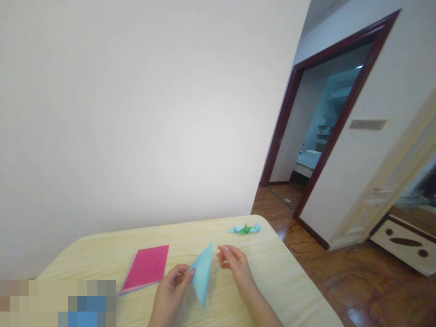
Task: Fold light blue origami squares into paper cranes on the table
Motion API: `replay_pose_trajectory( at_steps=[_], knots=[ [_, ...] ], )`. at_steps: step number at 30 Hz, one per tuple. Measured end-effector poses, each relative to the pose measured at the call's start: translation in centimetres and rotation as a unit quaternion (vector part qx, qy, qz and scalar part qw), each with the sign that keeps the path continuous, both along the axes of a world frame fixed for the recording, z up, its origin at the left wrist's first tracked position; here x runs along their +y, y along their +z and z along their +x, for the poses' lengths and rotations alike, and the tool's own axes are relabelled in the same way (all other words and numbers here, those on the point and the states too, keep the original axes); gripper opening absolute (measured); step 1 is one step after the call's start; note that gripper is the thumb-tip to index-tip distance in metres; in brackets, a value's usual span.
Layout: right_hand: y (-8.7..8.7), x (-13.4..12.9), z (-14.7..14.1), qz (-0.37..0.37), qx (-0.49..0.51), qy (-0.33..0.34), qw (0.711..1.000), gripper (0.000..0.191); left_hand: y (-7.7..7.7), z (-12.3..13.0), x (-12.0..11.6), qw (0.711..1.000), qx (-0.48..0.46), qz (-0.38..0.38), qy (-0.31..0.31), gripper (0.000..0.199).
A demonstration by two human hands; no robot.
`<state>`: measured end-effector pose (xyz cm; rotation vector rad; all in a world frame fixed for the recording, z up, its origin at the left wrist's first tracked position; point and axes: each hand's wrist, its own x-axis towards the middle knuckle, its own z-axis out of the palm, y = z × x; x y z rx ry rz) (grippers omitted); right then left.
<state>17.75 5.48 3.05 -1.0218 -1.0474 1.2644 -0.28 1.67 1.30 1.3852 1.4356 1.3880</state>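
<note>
A light blue sheet of origami paper [203, 274], folded into a triangle, is held up over the table by my left hand [173, 288]. Thumb and fingers pinch it at its left corner, and the long edge faces right. Just right of the paper is my right hand [235, 265], apart from it, with the fingers curled and the thumb close to the fingertips. Nothing shows between those fingers. Left of my hands lies a stack of coloured paper [148, 268], a magenta sheet on top. Small folded paper cranes [245, 229], green and light blue, sit at the far right of the table.
The pale wooden table [272, 281] has rounded corners and stands against a white wall [153, 113]. Past its right edge are a brown shiny floor [306, 236], a dark red door frame [340, 136] and a low white cabinet [402, 243]. The lower left corner is blurred out.
</note>
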Motion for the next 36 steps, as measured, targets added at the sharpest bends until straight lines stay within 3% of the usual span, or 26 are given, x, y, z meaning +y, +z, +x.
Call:
replay_pose_trajectory(
  at_steps=[3,5,12,22,36],
  knots=[
    [-0.8,-0.3,-1.2,0.017,-0.046,0.111,0.993,0.045,0.3,0.3,0.0,1.000,-0.014,0.000,-0.007,0.036],
    [-1.2,-0.6,-1.9,0.025,-0.076,0.139,0.987,0.045,0.5,0.4,-0.1,1.000,-0.021,-0.001,0.000,0.037],
    [-1.5,-0.6,-2.0,0.001,-0.113,0.121,0.986,0.046,0.8,0.5,-0.2,0.999,-0.035,-0.011,-0.007,0.037],
    [-2.8,-0.6,-2.0,-0.036,-0.140,0.173,0.974,0.049,0.6,0.4,-0.1,0.999,-0.042,-0.008,0.013,0.037],
    [-2.3,-0.9,-2.2,-0.038,-0.151,0.184,0.970,0.040,1.1,-0.1,-0.1,0.997,-0.058,-0.028,0.030,0.042]
  ],
)
